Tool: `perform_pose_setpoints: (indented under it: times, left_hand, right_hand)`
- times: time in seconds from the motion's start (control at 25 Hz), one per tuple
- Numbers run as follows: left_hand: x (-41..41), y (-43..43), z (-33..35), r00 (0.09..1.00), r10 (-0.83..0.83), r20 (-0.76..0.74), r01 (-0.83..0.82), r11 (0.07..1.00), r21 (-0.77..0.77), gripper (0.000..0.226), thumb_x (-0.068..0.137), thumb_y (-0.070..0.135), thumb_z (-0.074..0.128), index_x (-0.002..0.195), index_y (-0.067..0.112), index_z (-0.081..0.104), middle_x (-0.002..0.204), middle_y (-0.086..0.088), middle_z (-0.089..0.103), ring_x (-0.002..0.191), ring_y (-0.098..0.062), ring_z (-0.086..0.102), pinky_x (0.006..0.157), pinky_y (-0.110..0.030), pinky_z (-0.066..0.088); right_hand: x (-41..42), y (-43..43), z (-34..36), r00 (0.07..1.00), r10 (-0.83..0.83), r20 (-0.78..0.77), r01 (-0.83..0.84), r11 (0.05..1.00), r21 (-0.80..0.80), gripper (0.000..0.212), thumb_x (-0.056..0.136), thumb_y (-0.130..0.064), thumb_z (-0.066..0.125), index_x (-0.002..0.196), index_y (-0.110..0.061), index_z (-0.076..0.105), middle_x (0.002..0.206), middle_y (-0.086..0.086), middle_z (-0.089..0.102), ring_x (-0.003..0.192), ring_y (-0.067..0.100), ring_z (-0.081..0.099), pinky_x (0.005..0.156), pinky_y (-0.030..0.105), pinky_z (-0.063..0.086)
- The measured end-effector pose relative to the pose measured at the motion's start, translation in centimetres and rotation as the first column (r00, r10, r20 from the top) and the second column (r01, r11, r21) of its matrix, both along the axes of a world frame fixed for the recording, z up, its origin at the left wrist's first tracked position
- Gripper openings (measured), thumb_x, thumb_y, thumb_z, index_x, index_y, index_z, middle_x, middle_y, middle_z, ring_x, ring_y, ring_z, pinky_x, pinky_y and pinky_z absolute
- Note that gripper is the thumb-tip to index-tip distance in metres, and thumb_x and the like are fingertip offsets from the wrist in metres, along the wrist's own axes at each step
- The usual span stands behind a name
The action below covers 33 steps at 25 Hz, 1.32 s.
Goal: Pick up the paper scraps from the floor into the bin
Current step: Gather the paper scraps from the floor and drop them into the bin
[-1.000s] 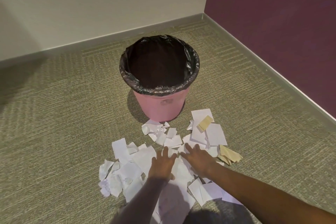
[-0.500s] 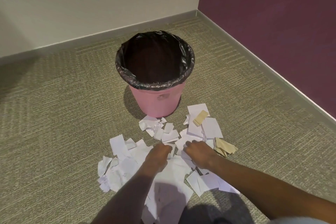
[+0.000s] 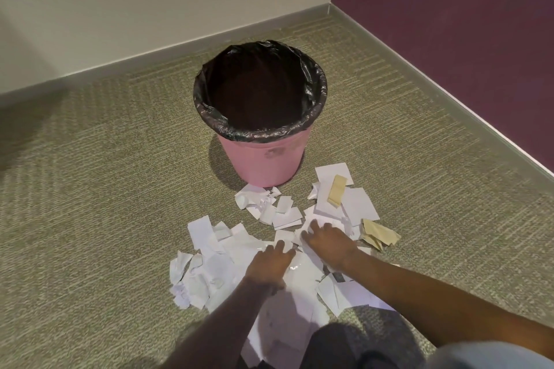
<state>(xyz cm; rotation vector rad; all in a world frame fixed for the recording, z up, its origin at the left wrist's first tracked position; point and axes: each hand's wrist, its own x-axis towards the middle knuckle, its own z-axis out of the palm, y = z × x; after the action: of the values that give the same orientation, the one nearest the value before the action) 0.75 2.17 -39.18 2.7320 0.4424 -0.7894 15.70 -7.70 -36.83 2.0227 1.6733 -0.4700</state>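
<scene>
Both hands lie flat on the paper scraps (image 3: pixel 239 266), fingers spread, gripping nothing: the left hand (image 3: pixel 268 263) nearer, the right hand (image 3: pixel 328 246) just beyond it. The scraps spread over the carpet (image 3: pixel 105 189) up to the bin (image 3: pixel 263 159). A loose handful may shed light pieces during the lift, and the tan pieces (image 3: pixel 379 234) at the side may be missed.

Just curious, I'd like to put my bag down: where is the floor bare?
Bare carpet lies left of the pink bin, and between the bin and the purple wall. Crowded: paper scraps fill the floor in front of the bin, around both hands.
</scene>
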Motion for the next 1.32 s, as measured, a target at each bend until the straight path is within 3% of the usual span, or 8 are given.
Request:
perform_pose_setpoints:
  times: [0.12,0.36,0.52,0.68,0.84,1.0,1.16,1.32]
  left_hand:
    - [-0.3,-0.3,-0.7,0.990,0.128,0.051,-0.125,0.990,-0.064,0.043,0.088,0.009,0.055,0.130,0.015,0.044,0.128,-0.012,0.047,0.115,-0.031,0.051,0.092,-0.041,0.044]
    - [0.4,1.0,-0.9,0.954,0.285,0.087,-0.269,0.950,-0.161,0.035,0.090,0.008,0.048,0.123,0.017,0.054,0.129,-0.008,0.051,0.121,-0.027,0.051,0.100,-0.034,0.041]
    - [1.1,3.0,1.0,0.911,0.398,0.108,-0.369,0.904,-0.217,0.031,0.081,0.008,0.056,0.110,0.017,0.063,0.123,-0.008,0.059,0.114,-0.024,0.057,0.090,-0.026,0.047]
    - [1.8,6.7,5.4,0.896,0.406,0.179,-0.372,0.907,-0.199,0.034,0.081,0.009,0.067,0.115,0.011,0.067,0.124,-0.012,0.060,0.112,-0.026,0.059,0.091,-0.026,0.045]
    - [2.2,9.1,9.0,0.880,0.408,0.245,-0.372,0.910,-0.182,0.033,0.082,0.011,0.072,0.113,0.004,0.067,0.118,-0.015,0.064,0.105,-0.028,0.061,0.082,-0.029,0.047]
    - [1.7,9.7,10.7,0.873,0.407,0.269,-0.359,0.909,-0.212,0.024,0.080,0.012,0.071,0.102,0.001,0.070,0.101,-0.016,0.067,0.096,-0.027,0.060,0.071,-0.024,0.036]
    - [0.5,9.5,11.2,0.844,0.470,0.257,-0.391,0.869,-0.304,0.009,0.078,0.010,0.073,0.079,0.000,0.071,0.059,0.002,0.061,0.054,-0.002,0.051,0.056,-0.020,0.037]
    - [-0.5,9.4,10.9,0.807,0.551,0.212,-0.450,0.807,-0.383,0.008,0.078,0.006,0.073,0.076,-0.002,0.071,0.068,-0.012,0.073,0.051,-0.007,0.058,0.047,-0.008,0.035]
  right_hand:
    - [0.6,0.0,0.8,0.999,0.016,-0.048,-0.012,0.997,0.077,0.038,0.082,0.009,0.054,0.119,-0.003,0.055,0.115,0.018,0.059,0.096,0.036,0.064,0.073,0.040,0.048]
    - [1.0,-0.7,2.5,0.996,0.000,-0.089,0.015,0.985,0.170,0.031,0.078,0.009,0.053,0.105,-0.007,0.059,0.095,0.012,0.066,0.087,0.034,0.066,0.063,0.036,0.040]
    - [1.8,-1.1,4.3,0.957,-0.236,-0.169,0.280,0.904,0.323,0.048,0.086,0.004,0.051,0.131,-0.012,0.047,0.096,0.011,0.068,0.080,0.035,0.067,0.058,0.035,0.042]
    - [2.8,-1.1,5.6,0.938,-0.310,-0.154,0.346,0.852,0.392,0.078,0.084,0.008,0.052,0.151,-0.020,0.023,0.101,0.013,0.059,0.061,0.032,0.054,0.047,0.032,0.031]
    - [2.5,-0.6,4.7,0.974,-0.228,-0.012,0.221,0.930,0.294,0.034,0.086,0.000,0.057,0.120,-0.005,0.055,0.113,0.011,0.057,0.085,0.031,0.065,0.063,0.036,0.045]
    - [1.2,-0.1,0.6,0.997,-0.072,0.042,0.067,0.992,0.103,0.066,0.088,-0.031,0.064,0.141,-0.007,0.036,0.140,0.011,0.036,0.117,0.034,0.048,0.092,0.049,0.044]
    - [0.8,0.6,-1.4,0.993,-0.021,0.114,0.017,0.999,0.037,0.070,0.084,-0.018,0.068,0.143,-0.006,0.033,0.139,0.014,0.036,0.115,0.034,0.048,0.086,0.048,0.046]
    - [0.3,1.0,0.1,0.991,0.038,0.124,-0.050,0.994,0.094,0.035,0.086,-0.002,0.057,0.121,-0.005,0.057,0.115,0.012,0.055,0.100,0.030,0.057,0.076,0.040,0.049]
